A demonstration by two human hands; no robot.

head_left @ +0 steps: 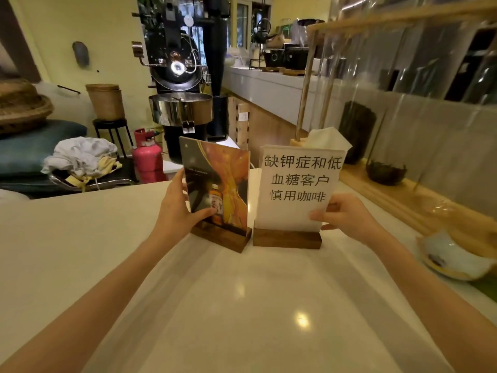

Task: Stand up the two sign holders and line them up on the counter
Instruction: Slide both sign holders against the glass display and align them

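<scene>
Two sign holders stand upright side by side on the white counter (242,305), each an acrylic panel in a dark wooden base. The left sign holder (223,184) shows an orange picture with a bottle and is turned slightly to the left. My left hand (178,208) grips its left edge, thumb across the lower front. The right sign holder (295,189) carries a white sheet with black printed characters. My right hand (341,216) pinches its lower right corner. The two wooden bases nearly touch.
A white bowl on a saucer (451,257) sits at the right edge of the counter. A wooden-framed clear case (403,103) with a tissue (328,138) stands behind the signs. Beyond the counter's far edge are a black coffee roaster (180,76) and a pink gas cylinder (148,157).
</scene>
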